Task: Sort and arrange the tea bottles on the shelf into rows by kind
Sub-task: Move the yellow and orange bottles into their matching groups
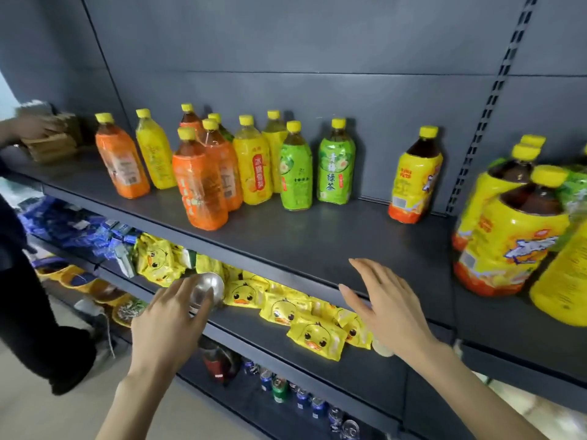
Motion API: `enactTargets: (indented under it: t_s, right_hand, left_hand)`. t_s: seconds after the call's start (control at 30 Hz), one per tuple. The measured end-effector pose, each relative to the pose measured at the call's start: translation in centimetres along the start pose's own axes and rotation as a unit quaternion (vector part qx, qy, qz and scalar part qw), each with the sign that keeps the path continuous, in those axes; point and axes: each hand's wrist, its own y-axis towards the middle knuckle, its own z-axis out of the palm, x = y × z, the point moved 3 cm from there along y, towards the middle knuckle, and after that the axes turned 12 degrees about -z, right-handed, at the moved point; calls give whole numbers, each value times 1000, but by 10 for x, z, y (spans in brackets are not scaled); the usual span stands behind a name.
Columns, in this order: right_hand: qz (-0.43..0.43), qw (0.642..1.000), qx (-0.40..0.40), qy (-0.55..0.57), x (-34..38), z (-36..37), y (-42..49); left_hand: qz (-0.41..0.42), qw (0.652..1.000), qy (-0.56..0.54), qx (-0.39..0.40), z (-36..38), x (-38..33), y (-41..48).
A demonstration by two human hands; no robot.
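Bottles are the job: the tea bottles (254, 166) stand beyond and above both sets of fingers, all upright on the shelf (317, 242), long axes vertical, caps up. Your left hand (168, 319) is below the shelf's front lip, its fingers (187, 293) straight and close together. A silvery round thing (211, 285) sits just past their tips, and I cannot tell whether they touch it. Your right hand (390, 309) hovers at the lip, fingers (365, 269) spread and empty.

Up from the left fingers is the front orange bottle (200, 188), standing forward of the mixed orange, yellow and green cluster behind it — the left hand is the nearer one for that. Up and to the right of the right fingers stands a lone iced-tea bottle (414, 179), apart from the large bottles (508, 246) further right. My guess is the right hand suits it — a side-on grip round the body.
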Motion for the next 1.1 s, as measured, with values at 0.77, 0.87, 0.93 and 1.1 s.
enactTargets:
  t_s: [0.77, 0.87, 0.93, 1.1]
  right_hand:
    - [72, 947, -78, 302, 140, 141, 265]
    - [88, 912, -84, 393, 140, 155, 291]
    - [102, 896, -86, 424, 140, 162, 300]
    - [151, 870, -105, 457, 143, 176, 298]
  left_hand:
    - [84, 968, -205, 118, 76, 98, 294]
    - [100, 945, -253, 181, 101, 93, 326]
    - [114, 930, -278, 212, 113, 92, 340]
    - [163, 877, -347, 291, 131, 68, 363]
